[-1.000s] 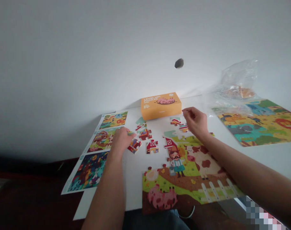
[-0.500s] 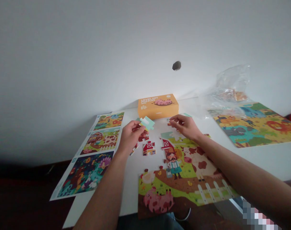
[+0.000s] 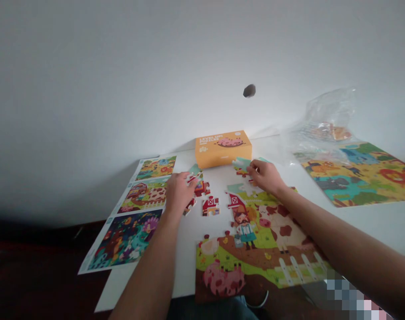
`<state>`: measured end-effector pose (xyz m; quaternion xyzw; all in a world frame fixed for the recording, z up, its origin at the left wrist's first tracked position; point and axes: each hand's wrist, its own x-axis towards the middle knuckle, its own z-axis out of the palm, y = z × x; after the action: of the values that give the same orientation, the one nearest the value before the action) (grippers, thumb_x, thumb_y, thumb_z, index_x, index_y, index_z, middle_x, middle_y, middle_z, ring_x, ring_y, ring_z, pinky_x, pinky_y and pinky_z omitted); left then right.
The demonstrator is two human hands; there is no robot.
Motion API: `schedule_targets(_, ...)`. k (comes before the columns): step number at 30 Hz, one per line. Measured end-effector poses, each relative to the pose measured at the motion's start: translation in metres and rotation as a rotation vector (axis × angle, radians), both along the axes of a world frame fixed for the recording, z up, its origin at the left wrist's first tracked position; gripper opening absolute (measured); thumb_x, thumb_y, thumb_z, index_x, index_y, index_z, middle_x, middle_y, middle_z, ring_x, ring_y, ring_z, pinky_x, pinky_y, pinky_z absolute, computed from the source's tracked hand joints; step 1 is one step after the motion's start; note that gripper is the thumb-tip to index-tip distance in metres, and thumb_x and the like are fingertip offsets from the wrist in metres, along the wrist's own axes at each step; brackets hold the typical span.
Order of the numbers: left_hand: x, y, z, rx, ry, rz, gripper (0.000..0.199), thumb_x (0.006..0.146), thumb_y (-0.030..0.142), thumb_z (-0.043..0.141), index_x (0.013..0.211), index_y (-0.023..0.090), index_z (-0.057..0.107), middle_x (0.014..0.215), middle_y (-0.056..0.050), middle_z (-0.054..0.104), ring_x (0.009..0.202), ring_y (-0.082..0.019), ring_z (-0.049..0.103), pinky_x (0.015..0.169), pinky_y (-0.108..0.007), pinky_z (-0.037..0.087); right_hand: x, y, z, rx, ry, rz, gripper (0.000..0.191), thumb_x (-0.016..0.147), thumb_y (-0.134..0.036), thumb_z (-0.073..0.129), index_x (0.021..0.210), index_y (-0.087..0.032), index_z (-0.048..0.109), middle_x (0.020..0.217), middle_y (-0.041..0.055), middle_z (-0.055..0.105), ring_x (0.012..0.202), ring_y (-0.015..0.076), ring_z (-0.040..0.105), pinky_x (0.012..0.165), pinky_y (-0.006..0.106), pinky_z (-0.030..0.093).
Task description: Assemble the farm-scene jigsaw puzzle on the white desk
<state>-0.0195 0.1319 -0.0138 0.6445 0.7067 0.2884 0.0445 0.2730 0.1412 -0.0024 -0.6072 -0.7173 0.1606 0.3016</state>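
My right hand pinches a pale blue puzzle piece in front of the orange box. Over the loose pieces at the left is my left hand, its fingers apart near a small red-and-white piece; whether it touches it is unclear. A red barn piece lies loose between the hands. The partly joined farm puzzle shows a farmer, cow and pig, with a gap at its upper left. Another barn piece sits at the puzzle's left edge.
The orange puzzle box stands against the wall. A sheet with three pictures lies at the left. At the right are a joined animal puzzle and a clear plastic bag with orange pieces inside.
The pale blue piece has gone from my left hand to my right hand. My left hand has opened and lowered to the loose pieces. The view has shifted slightly.
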Motion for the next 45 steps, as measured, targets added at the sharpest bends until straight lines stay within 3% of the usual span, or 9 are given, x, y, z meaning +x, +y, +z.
schedule_targets(3, -0.013, 0.004, -0.006, -0.102, 0.200, 0.040, 0.043, 0.079, 0.045, 0.067, 0.109, 0.015, 0.071, 0.106, -0.016, 0.066, 0.105, -0.031, 0.060, 0.096, -0.041, 0.045, 0.004, 0.004, 0.000, -0.063, -0.182, -0.159, 0.023, 0.086, -0.033, 0.049, 0.074, -0.020, 0.064, 0.072, 0.0056, 0.067, 0.065, 0.0174, 0.056, 0.058, 0.028, 0.029)
schedule_targets(6, -0.015, 0.005, -0.008, -0.144, 0.208, 0.030, 0.037, 0.080, 0.044, 0.067, 0.108, 0.020, 0.072, 0.105, -0.013, 0.065, 0.101, -0.028, 0.061, 0.093, -0.038, 0.046, 0.005, 0.005, -0.001, -0.111, -0.252, -0.210, 0.025, 0.087, -0.034, 0.048, 0.077, -0.020, 0.066, 0.079, 0.0080, 0.070, 0.071, 0.0196, 0.061, 0.058, 0.028, 0.030)
schedule_targets(15, -0.017, 0.008, -0.011, -0.104, 0.266, -0.043, 0.039, 0.089, 0.035, 0.054, 0.125, 0.026, 0.065, 0.102, -0.011, 0.059, 0.101, -0.027, 0.059, 0.095, -0.038, 0.045, 0.005, 0.005, 0.000, -0.119, -0.258, -0.204, 0.028, 0.088, -0.034, 0.049, 0.079, -0.019, 0.071, 0.083, 0.0107, 0.073, 0.077, 0.0223, 0.066, 0.062, 0.029, 0.036)
schedule_targets(24, -0.027, 0.012, -0.013, -0.128, 0.177, -0.114, 0.040, 0.077, 0.043, 0.068, 0.109, 0.019, 0.068, 0.101, -0.011, 0.058, 0.097, -0.028, 0.059, 0.092, -0.039, 0.046, 0.008, 0.007, -0.004, -0.107, -0.236, -0.201, 0.027, 0.088, -0.033, 0.050, 0.079, -0.019, 0.072, 0.083, 0.0125, 0.073, 0.075, 0.0235, 0.065, 0.063, 0.030, 0.037)
schedule_targets(28, -0.031, 0.015, -0.013, -0.135, -0.079, -0.045, 0.027, 0.073, 0.037, 0.070, 0.089, 0.017, 0.062, 0.088, -0.005, 0.063, 0.083, -0.021, 0.060, 0.080, -0.034, 0.048, 0.007, 0.006, -0.002, -0.122, -0.226, -0.185, 0.028, 0.088, -0.033, 0.049, 0.079, -0.019, 0.072, 0.080, 0.0115, 0.072, 0.074, 0.0232, 0.065, 0.063, 0.030, 0.037)
schedule_targets(32, -0.023, 0.015, -0.005, -0.065, -0.588, 0.005, 0.023, 0.070, 0.032, 0.069, 0.083, 0.017, 0.058, 0.072, 0.001, 0.061, 0.063, -0.014, 0.057, 0.062, -0.027, 0.047, 0.008, 0.006, -0.003, -0.131, -0.239, -0.189, 0.028, 0.088, -0.035, 0.049, 0.079, -0.019, 0.071, 0.079, 0.0110, 0.071, 0.073, 0.0234, 0.064, 0.063, 0.031, 0.036)
schedule_targets(37, 0.010, -0.001, 0.018, -0.159, -1.226, -0.244, 0.042, 0.061, 0.025, 0.080, 0.098, 0.017, 0.061, 0.080, 0.001, 0.061, 0.066, -0.011, 0.059, 0.061, -0.026, 0.052, 0.009, 0.005, -0.003, -0.055, -0.215, -0.229, 0.029, 0.082, -0.037, 0.061, 0.101, -0.017, 0.070, 0.095, 0.0137, 0.068, 0.082, 0.0240, 0.063, 0.067, 0.031, 0.040)
schedule_targets(40, 0.033, -0.014, 0.027, -0.279, -1.363, -0.363, 0.029, 0.064, 0.025, 0.080, 0.082, 0.016, 0.059, 0.079, 0.002, 0.060, 0.072, -0.011, 0.061, 0.074, -0.032, 0.056, 0.006, 0.002, -0.001, 0.031, -0.120, -0.137, 0.032, 0.084, -0.041, 0.061, 0.105, -0.018, 0.069, 0.097, 0.0110, 0.065, 0.081, 0.0207, 0.061, 0.073, 0.030, 0.043)
schedule_targets(45, 0.060, -0.023, 0.023, -0.376, -1.407, -0.412, 0.032, 0.064, 0.027, 0.081, 0.080, 0.018, 0.055, 0.083, 0.001, 0.064, 0.081, -0.015, 0.065, 0.084, -0.038, 0.055, -0.003, -0.006, 0.006, 0.122, 0.042, 0.061, 0.033, 0.089, -0.044, 0.057, 0.105, -0.018, 0.070, 0.091, 0.0081, 0.063, 0.075, 0.0167, 0.056, 0.073, 0.030, 0.042)
